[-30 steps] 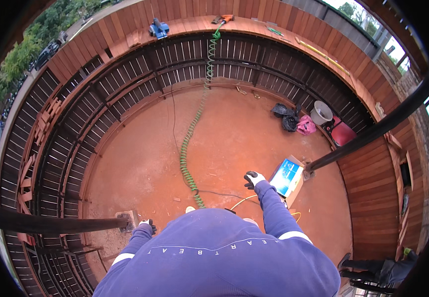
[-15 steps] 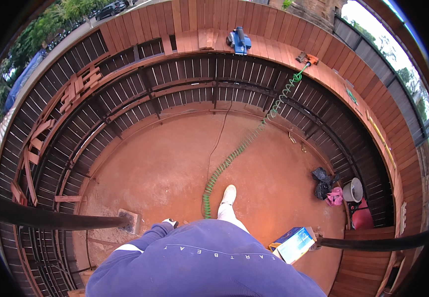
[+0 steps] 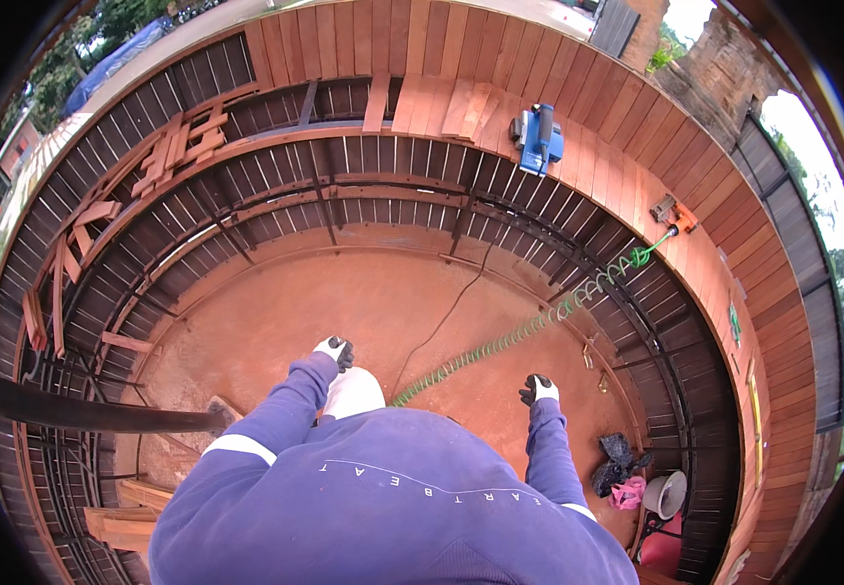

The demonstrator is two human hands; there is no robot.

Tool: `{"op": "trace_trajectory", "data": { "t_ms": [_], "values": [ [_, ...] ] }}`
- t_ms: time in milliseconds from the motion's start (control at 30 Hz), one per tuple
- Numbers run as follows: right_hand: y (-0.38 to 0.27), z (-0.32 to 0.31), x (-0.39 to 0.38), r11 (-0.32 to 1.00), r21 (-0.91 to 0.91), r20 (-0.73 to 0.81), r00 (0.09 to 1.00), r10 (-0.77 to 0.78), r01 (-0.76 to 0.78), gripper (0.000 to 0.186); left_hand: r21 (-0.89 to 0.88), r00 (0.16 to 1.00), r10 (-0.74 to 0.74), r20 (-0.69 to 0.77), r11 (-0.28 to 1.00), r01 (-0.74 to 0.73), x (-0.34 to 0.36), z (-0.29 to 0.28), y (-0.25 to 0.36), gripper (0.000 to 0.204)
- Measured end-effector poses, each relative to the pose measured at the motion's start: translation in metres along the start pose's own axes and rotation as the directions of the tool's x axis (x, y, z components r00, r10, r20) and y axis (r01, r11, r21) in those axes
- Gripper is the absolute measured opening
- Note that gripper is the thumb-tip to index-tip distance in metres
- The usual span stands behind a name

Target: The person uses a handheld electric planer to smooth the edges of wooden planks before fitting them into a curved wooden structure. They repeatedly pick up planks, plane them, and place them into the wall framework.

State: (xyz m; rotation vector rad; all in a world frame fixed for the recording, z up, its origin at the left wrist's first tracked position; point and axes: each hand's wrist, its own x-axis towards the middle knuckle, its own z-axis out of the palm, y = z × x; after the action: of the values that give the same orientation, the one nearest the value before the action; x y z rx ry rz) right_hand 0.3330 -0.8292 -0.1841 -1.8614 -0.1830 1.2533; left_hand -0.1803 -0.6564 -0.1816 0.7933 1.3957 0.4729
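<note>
My left hand (image 3: 336, 353), in a white glove with dark fingers, is in front of my body over the reddish floor (image 3: 344, 283). Its fingers look curled in, and nothing shows in them. Out to the right is my right hand (image 3: 539, 390), gloved the same way, its fingers loosely bent and apart, with nothing seen in it. Neither hand touches anything. Between them a green coiled air hose (image 3: 500, 344) runs across the floor up to an orange nail gun (image 3: 673, 214) on the curved wooden bench. Left of the gun sits a blue power tool (image 3: 541, 141).
Loose boards (image 3: 180, 156) are piled on the bench frame at left. At right are a black plastic bag (image 3: 617, 463), a pink bag (image 3: 628, 493) and a grey bucket (image 3: 666, 495). A dark post (image 3: 100, 409) stands at left. A thin cable (image 3: 441, 322) crosses the floor.
My view has turned left, so the bench and tools sit further right. My right hand has come into view and my left shows more fully. The blue-and-yellow box has left view.
</note>
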Motion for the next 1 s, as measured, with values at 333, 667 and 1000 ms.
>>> {"op": "trace_trajectory", "data": {
  "t_ms": [333, 667, 1000],
  "values": [
    [-0.005, 0.149, 0.072, 0.892, -0.401, 0.115, 0.954, 0.276, -0.209, 0.034, -0.36, 0.821, -0.413, 0.394, 0.753, 0.551, 0.152, -0.14, -0.092, 0.016],
    [-0.101, 0.257, 0.09, 0.821, -0.566, 0.06, 0.989, 0.135, -0.078, 0.029, -0.327, 0.888, 0.452, -0.081, 0.83, -0.452, 0.234, -0.139, 0.362, 0.014],
    [-0.204, 0.327, 0.133, 0.995, 0.065, 0.033, 0.996, 0.08, -0.082, 0.027, -0.27, 0.83, 0.546, -0.112, 0.787, -0.554, 0.358, -0.082, 0.529, 0.024]
  ]
}}
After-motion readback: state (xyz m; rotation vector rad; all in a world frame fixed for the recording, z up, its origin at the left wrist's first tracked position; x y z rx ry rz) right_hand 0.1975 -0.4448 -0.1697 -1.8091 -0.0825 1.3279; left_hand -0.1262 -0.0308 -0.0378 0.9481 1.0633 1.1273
